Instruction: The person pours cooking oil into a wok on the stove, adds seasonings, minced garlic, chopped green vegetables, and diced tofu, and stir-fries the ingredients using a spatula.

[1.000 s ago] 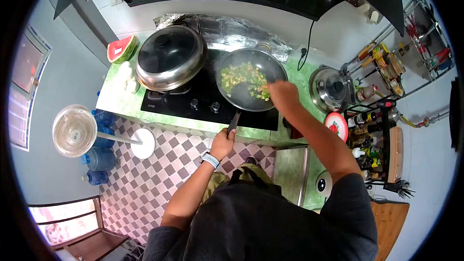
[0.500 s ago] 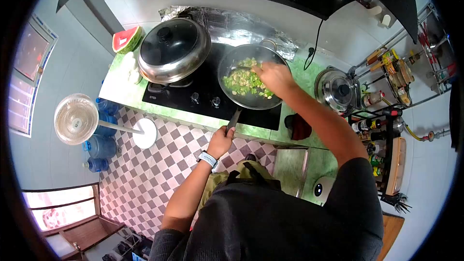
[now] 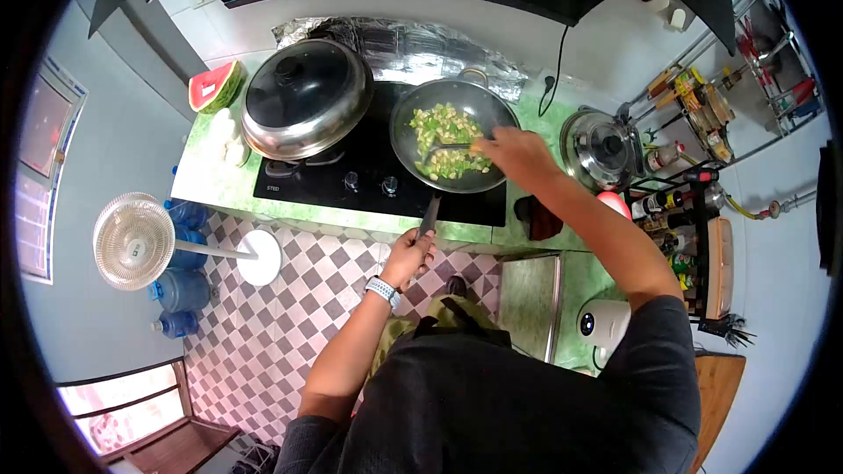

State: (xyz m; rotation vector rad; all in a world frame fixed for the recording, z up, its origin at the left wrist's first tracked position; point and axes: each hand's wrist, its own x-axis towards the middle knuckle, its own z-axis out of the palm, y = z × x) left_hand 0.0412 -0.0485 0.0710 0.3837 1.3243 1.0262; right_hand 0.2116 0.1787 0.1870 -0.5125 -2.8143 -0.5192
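Observation:
My left hand (image 3: 410, 258) is closed around the dark handle (image 3: 429, 215) of a wok (image 3: 500, 104) standing on the right side of the black cooktop (image 3: 295, 180). In the wok lies a mix of chopped green vegetable and pale diced pieces (image 3: 445, 127). My right hand (image 3: 516, 155) reaches over the wok's right rim, closed on a spatula (image 3: 448, 147). Its metal end is among the food toward the left side, and the grip is mostly covered by my fingers.
A large lidded pan (image 3: 307, 101) occupies the left side of the cooktop. Beside it sits a cut watermelon (image 3: 217, 86). At right stand a lidded pot (image 3: 602, 148), a dark red cloth-like item (image 3: 537, 219) and a bottle rack (image 3: 689, 246). A fan (image 3: 135, 240) stands on the floor.
My right hand has moved lower and toward the wok's right rim, and the spatula now lies across the food. The camera view has shifted slightly. My left hand keeps its hold.

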